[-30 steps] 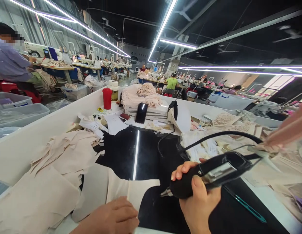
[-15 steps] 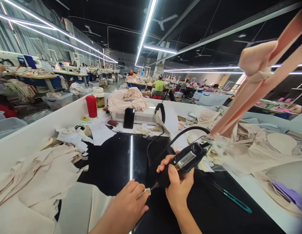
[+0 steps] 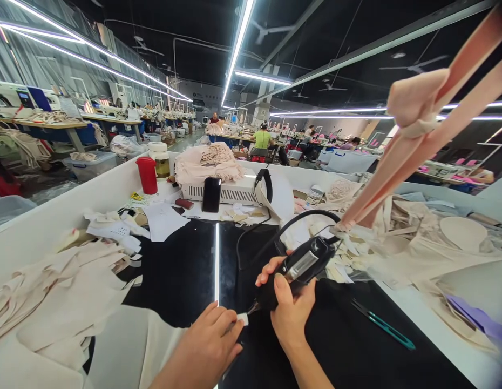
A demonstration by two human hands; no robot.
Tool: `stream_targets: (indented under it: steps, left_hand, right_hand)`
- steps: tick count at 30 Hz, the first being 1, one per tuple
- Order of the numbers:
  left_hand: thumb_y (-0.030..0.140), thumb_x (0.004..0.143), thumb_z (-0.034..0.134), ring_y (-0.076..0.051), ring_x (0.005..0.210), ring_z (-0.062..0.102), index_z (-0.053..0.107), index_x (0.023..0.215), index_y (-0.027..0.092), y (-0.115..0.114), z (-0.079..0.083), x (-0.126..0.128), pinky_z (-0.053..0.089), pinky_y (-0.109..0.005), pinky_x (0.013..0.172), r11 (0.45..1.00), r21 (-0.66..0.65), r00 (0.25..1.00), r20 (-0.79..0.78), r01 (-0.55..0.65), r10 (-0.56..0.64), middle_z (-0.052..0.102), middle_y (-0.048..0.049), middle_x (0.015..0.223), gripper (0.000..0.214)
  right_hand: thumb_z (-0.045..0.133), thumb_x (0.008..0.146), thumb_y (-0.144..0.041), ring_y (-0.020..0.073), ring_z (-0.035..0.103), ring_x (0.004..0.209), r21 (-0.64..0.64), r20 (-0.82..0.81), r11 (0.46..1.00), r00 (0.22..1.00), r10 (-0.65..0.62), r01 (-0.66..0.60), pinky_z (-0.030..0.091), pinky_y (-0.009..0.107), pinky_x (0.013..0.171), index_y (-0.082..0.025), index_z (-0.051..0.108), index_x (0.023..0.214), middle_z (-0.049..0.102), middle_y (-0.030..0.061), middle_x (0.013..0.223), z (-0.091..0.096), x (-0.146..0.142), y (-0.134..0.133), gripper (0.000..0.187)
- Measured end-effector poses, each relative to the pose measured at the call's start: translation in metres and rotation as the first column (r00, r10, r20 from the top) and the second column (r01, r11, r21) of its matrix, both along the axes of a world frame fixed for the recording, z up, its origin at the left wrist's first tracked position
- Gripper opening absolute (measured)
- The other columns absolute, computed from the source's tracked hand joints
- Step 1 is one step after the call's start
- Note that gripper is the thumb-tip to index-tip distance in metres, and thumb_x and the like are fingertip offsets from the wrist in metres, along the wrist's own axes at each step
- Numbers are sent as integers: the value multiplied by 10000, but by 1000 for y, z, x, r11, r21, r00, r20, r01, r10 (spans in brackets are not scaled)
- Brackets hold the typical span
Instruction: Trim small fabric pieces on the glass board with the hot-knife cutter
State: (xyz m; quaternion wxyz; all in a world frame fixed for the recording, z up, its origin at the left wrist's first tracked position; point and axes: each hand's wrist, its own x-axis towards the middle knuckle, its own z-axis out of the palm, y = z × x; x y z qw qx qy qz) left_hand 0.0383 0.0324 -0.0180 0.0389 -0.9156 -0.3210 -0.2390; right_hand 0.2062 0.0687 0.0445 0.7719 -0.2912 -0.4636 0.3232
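My right hand [image 3: 293, 310] is wrapped round a black corded handheld power tool [image 3: 307, 266] with a thin metal tip pointing down and left. A knotted pink fabric strap [image 3: 416, 102] runs from the tool's rear end to the upper right. Between the thumb and fingers of my left hand [image 3: 212, 337] is a small white piece [image 3: 243, 319], its end sticking out by the metal tip. Whether tip and piece touch I cannot tell. Beneath both hands lies a black work surface [image 3: 178, 275]. Beige fabric pieces [image 3: 73, 292] are heaped on the left.
Teal-handled tweezers [image 3: 391, 327] lie on the right. At the back stand a red cup [image 3: 146, 175], a jar [image 3: 160, 162], a phone [image 3: 211, 194] and a white vented box [image 3: 243, 193] bearing fabric. More fabric [image 3: 416, 243] fills the right side. People sit at sewing tables beyond.
The whole view has shifted slightly. More of the white piece shows at my left fingertips, close to the tool's tip. Both hands keep their grips.
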Motion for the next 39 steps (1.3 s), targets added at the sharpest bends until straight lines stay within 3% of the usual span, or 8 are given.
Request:
stream_targets:
  steps: [11, 19, 39]
  left_hand:
    - [168, 935, 666, -242, 987, 710, 597, 1241, 161, -2, 1, -2, 574, -492, 1006, 1000, -24, 1000, 7, -1, 1, 701, -49, 1102, 314]
    - [165, 971, 612, -222, 994, 710, 594, 1231, 174, -2, 3, -3, 554, -471, 1034, 999, -41, 1000, 23, 11, -10, 702, -42, 1089, 261]
    - [162, 995, 566, -215, 1003, 699, 592, 1232, 186, -4, 2, -2, 537, -446, 1043, 999, -42, 999, 49, 13, -11, 702, -43, 1114, 240]
  right_hand:
    - [690, 937, -264, 125, 633, 626, 7, -5, 1000, 1000, 30, -30, 570, 311, 587, -313, 555, 1228, 648, -39, 873, -1, -1, -1, 325]
    - [710, 914, -274, 132, 626, 605, -15, -5, 1000, 1000, -21, 21, 570, 322, 575, -292, 545, 1205, 647, -39, 846, 4, -1, -1, 335]
    - [680, 946, -259, 122, 627, 615, -11, 8, 1000, 1000, 6, -6, 567, 303, 578, -305, 543, 1214, 645, -43, 856, 2, -1, -5, 304]
